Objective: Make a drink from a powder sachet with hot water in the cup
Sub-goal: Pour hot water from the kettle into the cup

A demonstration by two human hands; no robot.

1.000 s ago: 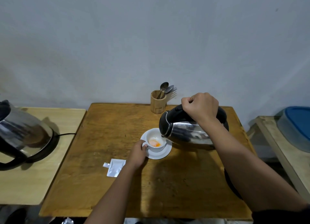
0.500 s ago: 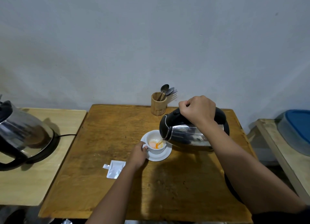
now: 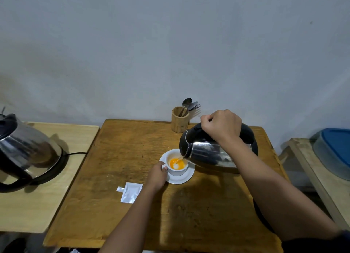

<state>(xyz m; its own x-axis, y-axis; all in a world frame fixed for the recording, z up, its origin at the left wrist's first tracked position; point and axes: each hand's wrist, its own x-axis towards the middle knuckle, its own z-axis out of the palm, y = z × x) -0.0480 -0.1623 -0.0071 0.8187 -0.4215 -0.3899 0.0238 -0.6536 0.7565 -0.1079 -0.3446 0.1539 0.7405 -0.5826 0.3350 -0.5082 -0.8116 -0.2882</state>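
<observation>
One white cup [image 3: 177,169] sits on its saucer [image 3: 187,177], orange liquid inside. My left hand [image 3: 157,175] pinches its handle; my right hand [image 3: 221,125] is clenched round one tilted kettle [image 3: 208,152], pouring. One torn sachet [image 3: 131,192] lies beside, a second kettle [image 3: 26,148] left, wooden table [image 3: 121,158], grey wall [image 3: 170,44].
</observation>
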